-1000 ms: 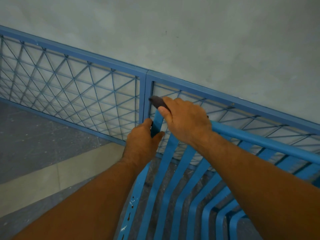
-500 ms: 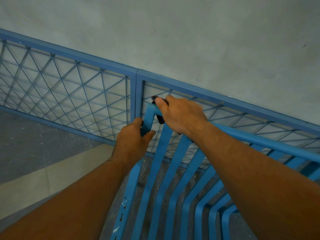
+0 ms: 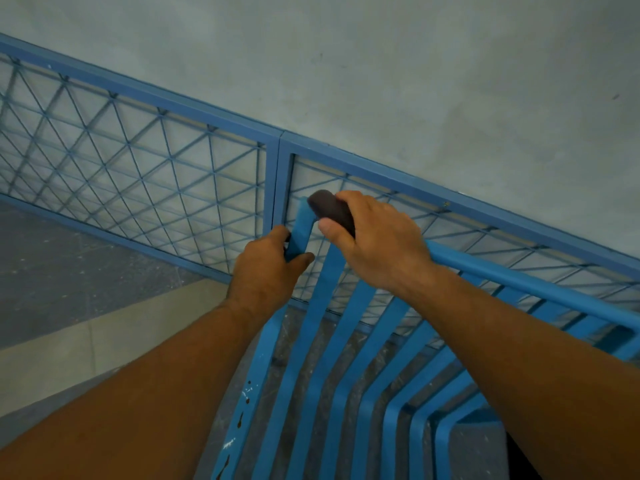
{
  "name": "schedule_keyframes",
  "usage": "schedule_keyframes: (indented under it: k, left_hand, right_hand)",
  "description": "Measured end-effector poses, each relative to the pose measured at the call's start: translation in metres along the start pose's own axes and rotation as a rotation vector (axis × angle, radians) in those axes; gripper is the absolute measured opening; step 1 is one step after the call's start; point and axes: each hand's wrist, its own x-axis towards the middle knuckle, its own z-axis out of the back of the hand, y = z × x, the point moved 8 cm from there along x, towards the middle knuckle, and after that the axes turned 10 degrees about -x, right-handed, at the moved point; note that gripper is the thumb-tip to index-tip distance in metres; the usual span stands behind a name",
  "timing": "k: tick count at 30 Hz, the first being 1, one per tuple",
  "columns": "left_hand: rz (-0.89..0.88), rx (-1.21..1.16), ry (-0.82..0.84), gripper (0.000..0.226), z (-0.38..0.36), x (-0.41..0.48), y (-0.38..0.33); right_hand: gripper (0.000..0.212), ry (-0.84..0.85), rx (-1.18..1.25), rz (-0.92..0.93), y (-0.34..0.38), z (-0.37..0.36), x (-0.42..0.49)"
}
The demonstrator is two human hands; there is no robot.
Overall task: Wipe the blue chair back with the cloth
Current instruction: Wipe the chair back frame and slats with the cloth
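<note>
Gripping chair-back post (image 3: 298,233) left-handed (image 3: 266,268), dark cloth (image 3: 330,209) bunched in right hand (image 3: 377,244) at corner; could slip off rounded rail.

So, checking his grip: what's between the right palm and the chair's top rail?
Head view: the dark cloth, pressed under the right hand on the rail's corner.

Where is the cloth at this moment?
In the head view, the dark cloth sits under the right hand, pressed on the chair back's top corner, just right of the left hand.
</note>
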Motion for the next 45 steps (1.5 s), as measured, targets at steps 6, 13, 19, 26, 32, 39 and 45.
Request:
schedule_keyframes:
  k: [6,13,19,26,32,39,45]
  left_hand:
    - [0.079,0.021,0.189,0.066,0.010,-0.005,0.022]
    - [0.254,-0.021,0.296,0.053,0.030,-0.034,0.074]
    - [0.261,-0.020,0.210,0.040,0.038,-0.037,0.074]
    - [0.234,0.006,0.093,0.033,0.043,-0.044,0.075]
    - [0.236,0.048,0.071,0.031,0.052,-0.053,0.094]
    - [0.278,0.039,0.113,0.032,0.043,-0.061,0.103]
    - [0.250,0.053,0.117,0.033,0.040,-0.057,0.096]
  right_hand:
    - [0.062,0.082,-0.152,-0.025,0.016,-0.003,0.035]
    - [0.051,-0.368,-0.191,0.213,0.043,-0.001,0.015]
    - [0.037,-0.482,-0.177,0.383,0.058,-0.007,0.008]
    - [0.032,-0.302,-0.230,0.733,0.104,-0.082,-0.050]
    - [0.032,-0.207,-0.105,0.697,0.129,-0.131,-0.091]
    - [0.042,-0.265,-0.424,0.735,0.116,-0.099,-0.059]
    - [0.046,-0.378,-0.622,0.577,0.090,-0.057,-0.022]
